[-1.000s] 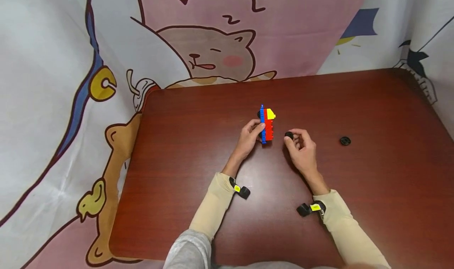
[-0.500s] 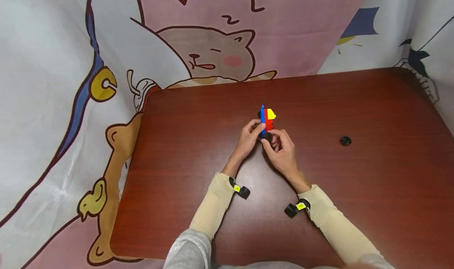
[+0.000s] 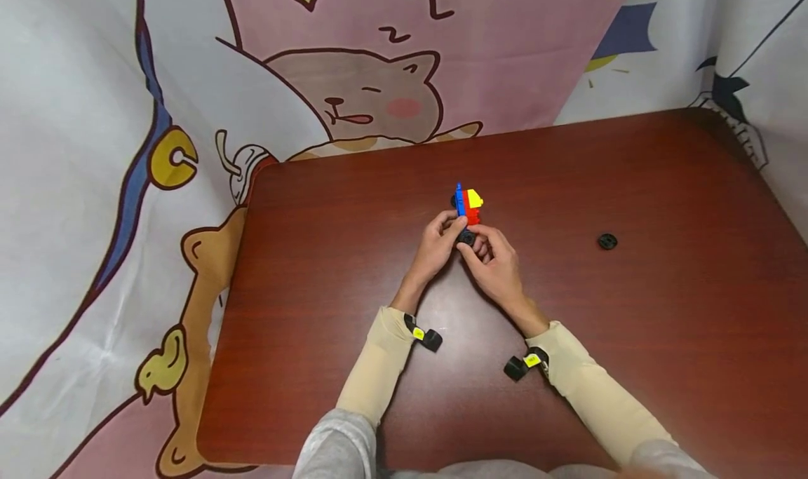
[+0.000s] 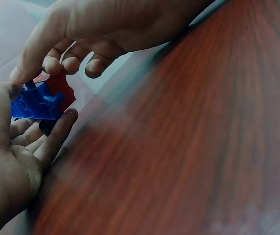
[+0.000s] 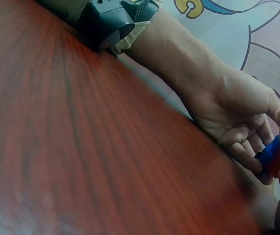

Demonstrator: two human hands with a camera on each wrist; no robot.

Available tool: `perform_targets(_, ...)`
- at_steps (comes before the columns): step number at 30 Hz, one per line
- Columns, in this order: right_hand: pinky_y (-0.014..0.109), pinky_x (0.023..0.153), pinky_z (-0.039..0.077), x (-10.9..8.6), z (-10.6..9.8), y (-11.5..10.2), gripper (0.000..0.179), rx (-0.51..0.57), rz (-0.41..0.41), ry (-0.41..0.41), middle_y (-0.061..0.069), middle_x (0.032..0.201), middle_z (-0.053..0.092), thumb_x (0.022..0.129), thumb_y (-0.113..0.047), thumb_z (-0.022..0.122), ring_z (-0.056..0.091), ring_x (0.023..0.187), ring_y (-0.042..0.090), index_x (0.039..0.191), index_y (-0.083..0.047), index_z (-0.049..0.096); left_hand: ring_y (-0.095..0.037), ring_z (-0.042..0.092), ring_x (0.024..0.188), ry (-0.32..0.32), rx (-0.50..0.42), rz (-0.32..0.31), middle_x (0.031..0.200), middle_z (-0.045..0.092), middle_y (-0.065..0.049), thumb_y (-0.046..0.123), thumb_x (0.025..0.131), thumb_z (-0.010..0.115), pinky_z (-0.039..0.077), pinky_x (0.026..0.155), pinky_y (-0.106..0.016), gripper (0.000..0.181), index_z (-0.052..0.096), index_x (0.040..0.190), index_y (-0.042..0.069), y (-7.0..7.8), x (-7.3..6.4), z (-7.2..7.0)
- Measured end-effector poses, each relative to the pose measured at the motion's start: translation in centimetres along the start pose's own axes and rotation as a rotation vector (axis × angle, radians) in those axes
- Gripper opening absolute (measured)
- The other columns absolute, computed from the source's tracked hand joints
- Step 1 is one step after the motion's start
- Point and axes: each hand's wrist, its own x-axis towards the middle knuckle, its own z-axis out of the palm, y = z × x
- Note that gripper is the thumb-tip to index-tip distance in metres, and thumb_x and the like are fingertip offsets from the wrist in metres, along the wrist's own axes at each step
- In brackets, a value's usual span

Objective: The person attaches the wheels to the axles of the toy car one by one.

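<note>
In the head view a toy car [image 3: 473, 214] of red, blue and yellow building bricks stands on end above the table. My left hand [image 3: 433, 249] grips its blue base, thumb on the near side. My right hand [image 3: 500, 267] pinches a black wheel [image 3: 466, 238] against the lower end of that base. Another black wheel [image 3: 454, 201] shows on the upper left side of the car. The left wrist view gives the blue base [image 4: 38, 101] between both hands, with red behind it. Fingers hide much of the car in the right wrist view.
A loose black wheel [image 3: 607, 241] lies on the dark red-brown table [image 3: 682, 311] to the right of my hands. Cartoon-printed cloth [image 3: 505, 51] hangs behind the table and along its left side. Both wrists wear black camera straps.
My right hand has moved left with the wheel, from beside the car to its lower end. The left hand keeps its grip on the car. The view has shifted slightly.
</note>
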Motion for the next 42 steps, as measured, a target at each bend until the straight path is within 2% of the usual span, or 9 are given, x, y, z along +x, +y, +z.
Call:
perform_targets(8,0.008,0.058,0.035,0.0,0.0,0.1,0.019,0.043,0.041,-0.017,0.019,0.076,0.057,0.085,0.012,0.069,0.047,0.062,0.016,0.103,0.013,0.063,-0.005,0.064,0.088,-0.019,-0.039,-0.026,0.116,0.069,-0.025,0.018,0.103,0.055,0.054,0.080,-0.023,0.034,0.058,0.127,-0.007,-0.1,0.2,-0.3)
perform_targets(11,0.012,0.056,0.035,0.1,-0.1,0.0,0.018,0.096,0.080,-0.015,0.020,0.074,0.057,0.087,0.012,0.066,0.046,0.061,0.015,0.105,0.015,0.062,-0.005,0.065,0.086,-0.035,-0.062,-0.036,0.119,0.067,-0.027,0.017,0.104,0.054,0.056,0.079,-0.027,0.035,0.056,0.129,-0.006,-1.1,0.6,-0.3)
perform_targets(19,0.014,0.054,0.035,0.2,-0.6,-0.1,0.028,0.174,0.261,-0.008,0.020,0.081,0.047,0.093,0.005,0.063,0.042,0.064,0.010,0.115,0.017,0.050,-0.007,0.065,0.086,-0.109,-0.142,0.009,0.124,0.057,-0.035,0.001,0.097,0.053,0.055,0.087,-0.058,0.039,0.048,0.135,-0.010,-3.2,1.0,-0.5)
perform_targets(23,0.012,0.054,0.038,0.3,-0.8,0.2,0.030,0.214,0.326,-0.010,0.012,0.086,0.046,0.093,0.003,0.065,0.045,0.067,0.008,0.114,0.018,0.049,-0.009,0.064,0.094,-0.154,-0.129,0.025,0.129,0.056,-0.031,0.001,0.094,0.056,0.059,0.084,-0.042,0.045,0.047,0.137,-0.006,-3.0,0.8,-0.5)
perform_targets(27,0.021,0.054,0.051,0.3,-0.8,0.5,0.023,0.272,0.301,-0.068,0.007,0.087,0.052,0.095,0.003,0.062,0.055,0.066,0.025,0.113,0.016,0.057,-0.008,0.062,0.095,-0.141,-0.080,0.002,0.130,0.058,-0.025,0.012,0.099,0.055,0.058,0.082,-0.039,0.043,0.049,0.139,0.000,-2.7,0.9,-0.3)
perform_targets(30,0.029,0.055,0.055,0.3,-0.8,0.6,0.020,0.322,0.305,-0.091,0.012,0.087,0.056,0.097,0.004,0.058,0.058,0.067,0.035,0.113,0.016,0.059,-0.008,0.062,0.091,-0.119,-0.084,-0.024,0.126,0.059,-0.022,0.019,0.103,0.050,0.055,0.087,-0.055,0.041,0.049,0.140,0.000,-2.7,1.0,-0.3)
perform_targets(32,0.029,0.055,0.055,0.3,-0.8,0.5,0.021,0.352,0.330,-0.083,0.021,0.085,0.057,0.097,0.004,0.057,0.061,0.066,0.031,0.113,0.017,0.059,-0.008,0.062,0.090,-0.105,-0.087,-0.045,0.121,0.060,-0.018,0.021,0.105,0.049,0.054,0.088,-0.056,0.040,0.050,0.140,0.000,-2.7,1.2,-0.3)
perform_targets(36,0.025,0.054,0.054,0.2,-0.8,0.5,0.022,0.368,0.355,-0.070,0.038,0.085,0.055,0.098,0.002,0.057,0.063,0.063,0.024,0.113,0.018,0.059,-0.006,0.061,0.089,-0.074,-0.076,-0.068,0.113,0.062,-0.011,0.019,0.105,0.051,0.055,0.086,-0.046,0.038,0.052,0.137,-0.001,-2.4,1.2,-0.3)
perform_targets(42,0.017,0.054,0.049,0.1,-0.8,0.4,0.022,0.265,0.292,-0.063,0.032,0.083,0.060,0.097,0.002,0.059,0.058,0.062,0.030,0.115,0.015,0.062,-0.006,0.061,0.085,-0.061,-0.087,-0.071,0.109,0.064,-0.013,0.013,0.104,0.051,0.055,0.081,-0.034,0.035,0.052,0.132,-0.008,0.0,0.3,-0.3)
